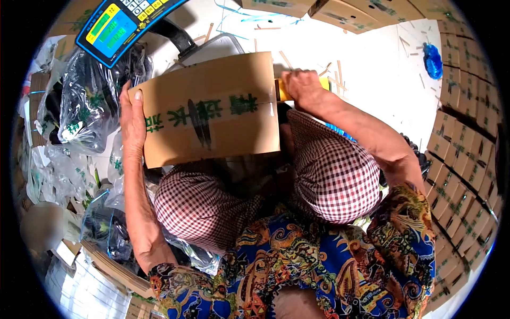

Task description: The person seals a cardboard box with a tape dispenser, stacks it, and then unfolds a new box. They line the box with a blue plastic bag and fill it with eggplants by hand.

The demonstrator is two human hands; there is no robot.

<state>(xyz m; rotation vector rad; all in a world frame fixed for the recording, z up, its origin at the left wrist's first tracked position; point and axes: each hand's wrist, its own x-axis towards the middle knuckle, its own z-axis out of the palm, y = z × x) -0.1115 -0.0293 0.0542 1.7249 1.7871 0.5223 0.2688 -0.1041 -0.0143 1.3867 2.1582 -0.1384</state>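
Note:
A brown cardboard box with green printed characters and a dark eggplant picture is tilted up above my knees. My left hand grips its left edge, thumb on the printed face and fingers around the side. At the box's right edge my right hand is closed around a yellow tool that looks like a tape dispenser; my fingers hide much of it. Behind the box is a scale with a grey platform and a blue-framed display, partly covered by the box.
Clear plastic bags with dark contents crowd the left side. Stacked printed cartons line the right, with more boxes at the back. Cardboard strips litter the white floor, near a blue bundle.

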